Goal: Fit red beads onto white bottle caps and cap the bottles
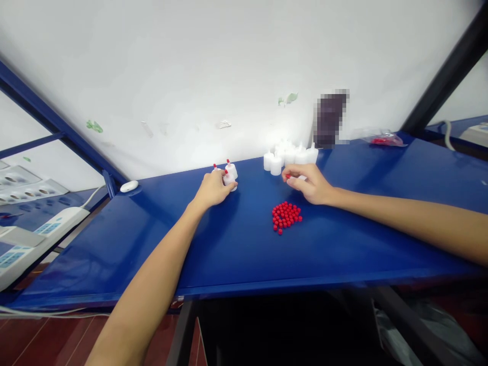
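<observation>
On the left, my left hand (213, 189) is closed around a small white dropper bottle (230, 180) with a red tip. Two similar bottles stand right behind it, one of them a red-tipped white bottle (231, 169). Over the blue table (236, 244), my right hand (310, 185) pinches a small red cap (288, 176) between thumb and fingertips. Just behind that hand stands a group of white bottles (276, 165) without red tips, partly covered by it. A loose pile of red caps (285, 215) lies on the table in front, between both hands.
A white wall (190, 76) backs the table. Beside it stands a dark pixelated object (328, 121). A clear bag with red pieces (385, 139) lies at the back right, a white oval object (129, 186) at the left edge. Power strips (46, 231) sit further left.
</observation>
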The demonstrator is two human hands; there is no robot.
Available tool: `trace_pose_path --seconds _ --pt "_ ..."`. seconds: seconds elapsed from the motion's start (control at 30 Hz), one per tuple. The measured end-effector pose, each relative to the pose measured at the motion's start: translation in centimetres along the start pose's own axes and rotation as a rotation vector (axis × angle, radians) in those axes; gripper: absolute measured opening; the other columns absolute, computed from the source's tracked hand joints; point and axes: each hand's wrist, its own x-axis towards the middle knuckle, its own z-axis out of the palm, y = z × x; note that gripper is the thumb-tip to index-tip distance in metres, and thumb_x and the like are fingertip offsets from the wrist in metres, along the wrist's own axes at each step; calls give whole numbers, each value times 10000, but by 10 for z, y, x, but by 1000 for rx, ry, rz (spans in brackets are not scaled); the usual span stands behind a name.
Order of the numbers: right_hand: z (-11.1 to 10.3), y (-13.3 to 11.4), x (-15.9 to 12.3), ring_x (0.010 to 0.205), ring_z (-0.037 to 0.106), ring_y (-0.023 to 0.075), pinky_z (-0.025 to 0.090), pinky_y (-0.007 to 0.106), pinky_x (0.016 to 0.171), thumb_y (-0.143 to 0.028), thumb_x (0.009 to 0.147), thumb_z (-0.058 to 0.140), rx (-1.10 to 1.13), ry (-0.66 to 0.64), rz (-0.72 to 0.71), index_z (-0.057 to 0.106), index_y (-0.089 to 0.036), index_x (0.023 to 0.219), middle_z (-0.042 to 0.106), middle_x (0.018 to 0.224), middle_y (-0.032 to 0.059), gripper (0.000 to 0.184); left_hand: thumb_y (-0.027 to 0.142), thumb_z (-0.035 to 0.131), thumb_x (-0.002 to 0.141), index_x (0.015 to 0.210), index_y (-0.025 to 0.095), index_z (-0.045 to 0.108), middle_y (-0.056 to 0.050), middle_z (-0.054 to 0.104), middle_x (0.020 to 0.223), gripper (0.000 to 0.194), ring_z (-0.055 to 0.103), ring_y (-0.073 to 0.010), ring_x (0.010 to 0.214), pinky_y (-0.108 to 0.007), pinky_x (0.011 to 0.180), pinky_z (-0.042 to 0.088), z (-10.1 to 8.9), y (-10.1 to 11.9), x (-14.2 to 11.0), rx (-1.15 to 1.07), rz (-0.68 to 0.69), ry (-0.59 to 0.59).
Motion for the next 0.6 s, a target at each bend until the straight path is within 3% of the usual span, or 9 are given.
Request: trace_pose_path --seconds 0.13,0.4,0.6 --pt "-1 0 -1 555 448 143 346 286 537 -303 780 488 19 -22 19 585 -182 734 540 650 1 162 424 671 839 853 181 668 -91 702 777 244 684 -280 788 -360 723 491 -1 0 0 -3 -3 13" --pt "1 -1 3 584 411 140 336 294 592 -327 755 532 -183 23 -71 443 -210 641 471 607 -16 186 381 649 822 820 178 674 -78 703 742 204 680 -264 735 -344 698 486 -2 3 -3 -4 -7 0" --pt "3 1 3 540 404 133 328 294 570 -342 790 492 -245 -27 -37 429 -212 597 448 553 -21 241 444 689 816 1086 154 686 -113 730 903 396 682 -288 842 -360 747 495 -6 6 -5 16 -20 29"
